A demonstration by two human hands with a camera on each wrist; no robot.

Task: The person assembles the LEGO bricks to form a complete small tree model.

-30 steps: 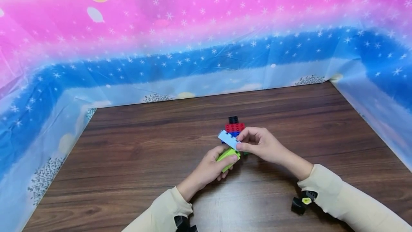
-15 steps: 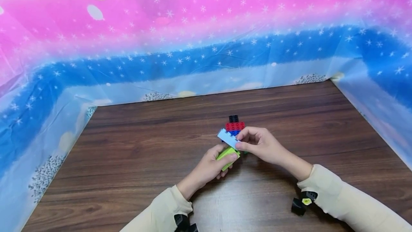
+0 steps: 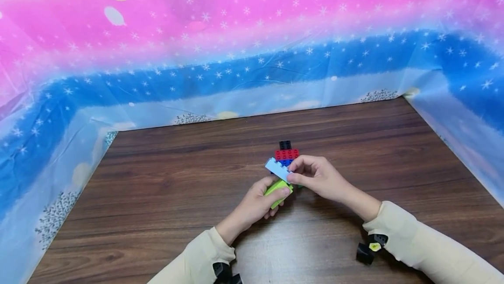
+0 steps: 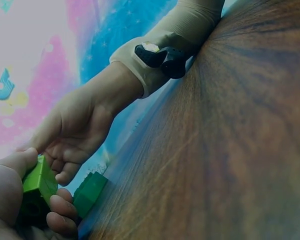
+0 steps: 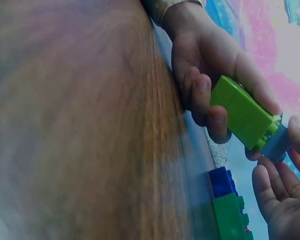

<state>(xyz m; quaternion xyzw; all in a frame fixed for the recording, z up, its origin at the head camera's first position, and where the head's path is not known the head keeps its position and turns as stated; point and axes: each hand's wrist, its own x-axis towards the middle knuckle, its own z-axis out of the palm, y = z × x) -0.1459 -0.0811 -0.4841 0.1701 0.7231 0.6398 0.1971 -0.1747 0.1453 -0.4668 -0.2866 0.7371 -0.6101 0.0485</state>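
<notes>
Hands (image 3: pixel 253 203) (image 3: pixel 320 179) grip one lime piece (image 3: pixel 277 192), one light-blue (image 3: pixel 277 170).

I have the left hand (image 3: pixel 252 204) curled in a grip, thumb (image 3: pixel 280 193) opposing its bent fingers (image 5: pixel 217 122). Just beside those fingertips, my right hand (image 3: pixel 326 180) pinches between thumb and fingers, its lower fingers (image 4: pixel 68 172) bent inward below the pinch. Behind the fingers, I see the left wrist (image 3: pixel 228 231) and right wrist (image 3: pixel 368 208) bare, the left forearm (image 3: pixel 193 260) and right forearm (image 3: pixel 441 240) slanting inward.
</notes>
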